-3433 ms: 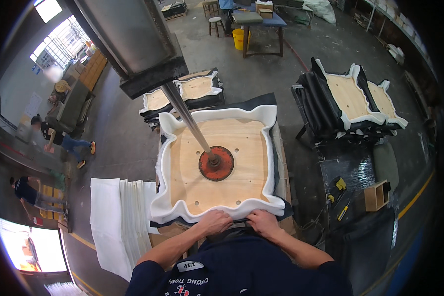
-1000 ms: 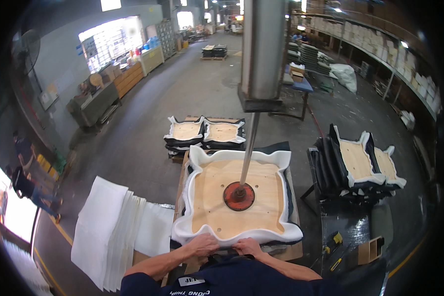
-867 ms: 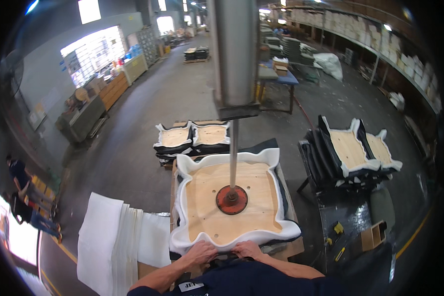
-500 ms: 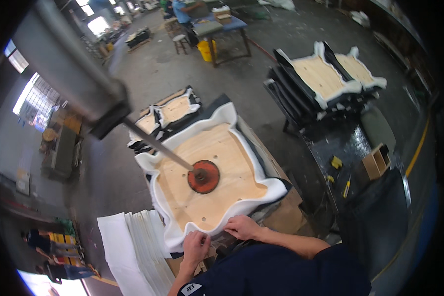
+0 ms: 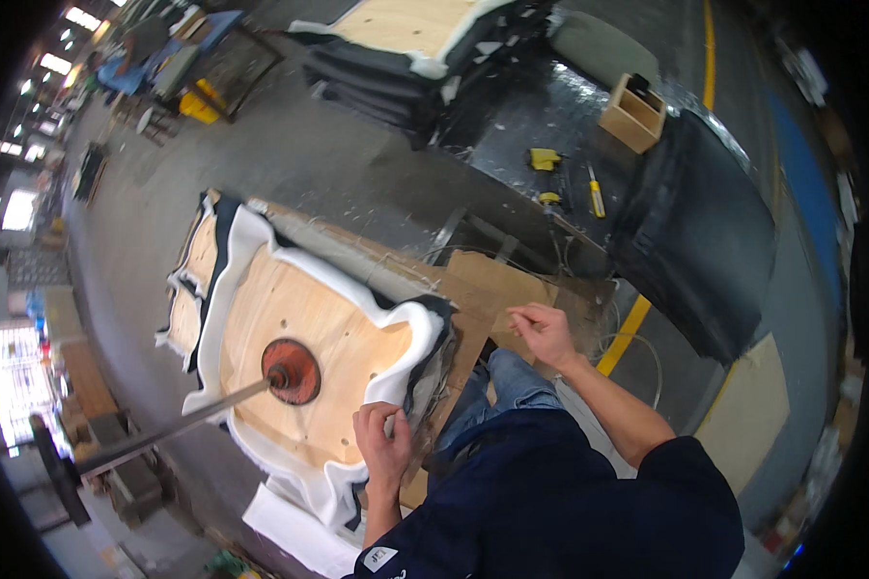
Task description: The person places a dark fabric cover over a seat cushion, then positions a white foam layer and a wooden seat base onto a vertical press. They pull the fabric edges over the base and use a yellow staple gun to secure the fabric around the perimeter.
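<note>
A padded wooden panel [image 5: 328, 328] lies in front of me, its pale plywood face up. White padding [image 5: 406, 323] wraps over its rim, with dark material underneath. A round red disc [image 5: 293, 371] on a metal rod [image 5: 193, 422] presses on the panel's middle. My left hand [image 5: 384, 446] is at the near edge, fingers curled round the white padding; its fingertips are partly hidden. Off to the right, my right hand [image 5: 545, 336] is raised away from the panel with fingers loosely bent and nothing seen in them. Below it lies brown cardboard [image 5: 492, 275].
On the dark table [image 5: 512, 125] at the right are a yellow-handled screwdriver [image 5: 596, 198], a yellow-black tool [image 5: 545, 159] and a wooden box [image 5: 633, 116]. Black sheets [image 5: 705, 232] hang over its near end. Padded panels are stacked [image 5: 377, 82] at the back.
My view has swung to the right. The right hand has left the padding and moved out to the right. My left hand stays at the panel's near edge.
</note>
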Motion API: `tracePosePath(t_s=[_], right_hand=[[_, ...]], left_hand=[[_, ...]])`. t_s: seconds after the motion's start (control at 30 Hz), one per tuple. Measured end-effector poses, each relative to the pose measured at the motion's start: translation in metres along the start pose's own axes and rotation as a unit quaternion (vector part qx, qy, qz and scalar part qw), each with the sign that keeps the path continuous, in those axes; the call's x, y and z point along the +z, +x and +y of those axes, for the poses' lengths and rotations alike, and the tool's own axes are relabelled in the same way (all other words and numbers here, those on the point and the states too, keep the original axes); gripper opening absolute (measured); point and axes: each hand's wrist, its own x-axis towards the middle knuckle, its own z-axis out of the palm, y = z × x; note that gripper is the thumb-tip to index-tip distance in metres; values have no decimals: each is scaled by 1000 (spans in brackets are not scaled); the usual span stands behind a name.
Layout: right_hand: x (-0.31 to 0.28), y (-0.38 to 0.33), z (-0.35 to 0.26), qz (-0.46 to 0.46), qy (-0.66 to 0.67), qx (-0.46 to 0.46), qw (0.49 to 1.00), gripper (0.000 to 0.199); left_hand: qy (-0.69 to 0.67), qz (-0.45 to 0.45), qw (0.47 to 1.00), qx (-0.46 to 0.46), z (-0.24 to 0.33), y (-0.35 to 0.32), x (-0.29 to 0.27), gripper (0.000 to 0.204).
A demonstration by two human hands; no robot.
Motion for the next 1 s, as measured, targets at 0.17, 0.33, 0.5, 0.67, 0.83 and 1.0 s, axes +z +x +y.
tracePosePath(t_s=[0.17,0.33,0.5,0.67,0.83,1.0], right_hand=[[-50,-58,66,179,57,201,961,20],[-61,-129,126,243,58,309,917,22],[-57,-143,182,199,17,411,889,22],[-84,-72,234,112,-40,411,904,22],[-135,85,310,-4,-138,338,931,28],[-154,269,293,66,37,391,917,25]], left_hand=[[21,-56,995,77,-19,66,17,10],[-21,-73,996,54,-21,125,36,5],[-36,-94,995,-15,-36,147,72,4],[-43,-80,983,-160,-35,169,95,7],[14,-40,965,-259,-16,195,110,9],[46,-26,948,-314,-17,208,116,8]])
